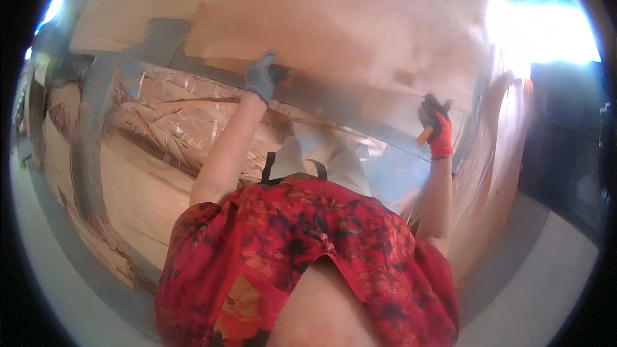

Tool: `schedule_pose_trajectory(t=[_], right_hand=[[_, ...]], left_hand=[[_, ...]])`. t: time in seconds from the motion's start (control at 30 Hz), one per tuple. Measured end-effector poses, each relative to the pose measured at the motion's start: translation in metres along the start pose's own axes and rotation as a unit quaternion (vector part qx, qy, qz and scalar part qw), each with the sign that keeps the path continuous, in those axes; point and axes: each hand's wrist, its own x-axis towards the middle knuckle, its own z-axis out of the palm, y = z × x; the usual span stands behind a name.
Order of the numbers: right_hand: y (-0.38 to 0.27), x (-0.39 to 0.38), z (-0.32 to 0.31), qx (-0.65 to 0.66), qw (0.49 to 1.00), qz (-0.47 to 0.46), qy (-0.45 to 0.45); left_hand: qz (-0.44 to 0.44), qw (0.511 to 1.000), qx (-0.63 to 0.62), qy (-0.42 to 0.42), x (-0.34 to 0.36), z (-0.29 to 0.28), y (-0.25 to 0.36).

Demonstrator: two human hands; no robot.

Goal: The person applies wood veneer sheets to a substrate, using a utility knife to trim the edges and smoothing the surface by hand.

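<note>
A wide, thin tan wood veneer sheet spreads across the surface in front of me. My left hand, in a grey-blue glove, is at its near edge, with fingers extended and thumb apart. It appears to touch the sheet; no object shows in it. Over to the right, my right hand wears a red glove with dark fingers. Its fingers are curled beside the sheet's near right part. A small orange-tan flat piece sticks out from that hand; its kind is unclear.
Torn veneer scraps lie heaped between the sheet and my body. More veneer is stacked at left, and ragged upright sheets stand at right. A dark panel is beyond them. Bright light enters at upper right.
</note>
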Motion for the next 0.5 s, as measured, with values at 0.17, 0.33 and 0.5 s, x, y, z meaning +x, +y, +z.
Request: schedule_pose_trajectory(t=[0.17,0.33,0.5], right_hand=[[0.043,-0.028,-0.044,-0.035,0.997,0.041,0.058],[0.041,-0.044,-0.008,0.019,0.993,0.106,0.057],[0.067,-0.072,0.023,0.142,0.978,0.152,0.005]], left_hand=[[-0.051,0.998,0.015,0.035,0.007,-0.006,-0.044],[-0.006,0.995,0.092,0.041,0.063,-0.098,-0.047],[-0.063,0.998,0.006,0.014,0.033,-0.041,-0.049]])
